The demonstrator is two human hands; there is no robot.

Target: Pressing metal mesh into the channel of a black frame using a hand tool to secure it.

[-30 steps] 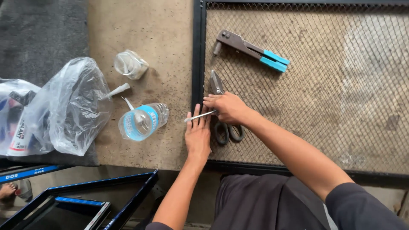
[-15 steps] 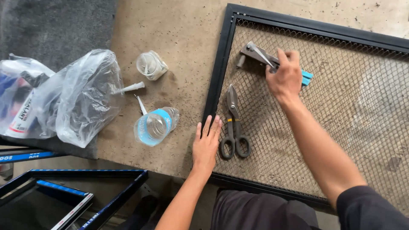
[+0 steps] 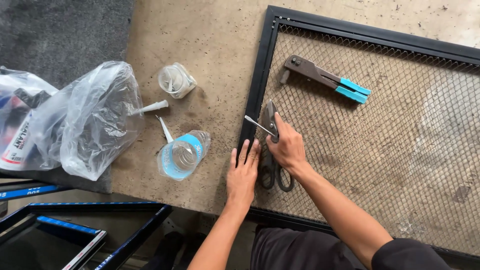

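A black metal frame [image 3: 260, 75] filled with wire mesh [image 3: 400, 150] lies on the concrete floor. My left hand [image 3: 243, 172] rests flat on the frame's left bar with nothing in it. Just to its right, my right hand [image 3: 286, 147] pinches a thin metal pin [image 3: 256, 124] that points up-left over the bar. Under that hand lie tin snips [image 3: 271, 172] with black loop handles, resting on the mesh. A hand riveter [image 3: 325, 79] with blue grips lies farther up on the mesh, untouched.
A water bottle [image 3: 182, 154] lies on its side left of the frame, with a white nozzle [image 3: 150, 107] and a small clear container [image 3: 176, 80] beyond it. Clear plastic bags [image 3: 95, 120] sit at the left. Black and blue frames [image 3: 75, 225] lie at bottom left.
My right hand left the riveter and came back down beside my left hand, now pinching the thin pin over the frame bar. My left hand stayed on the bar.
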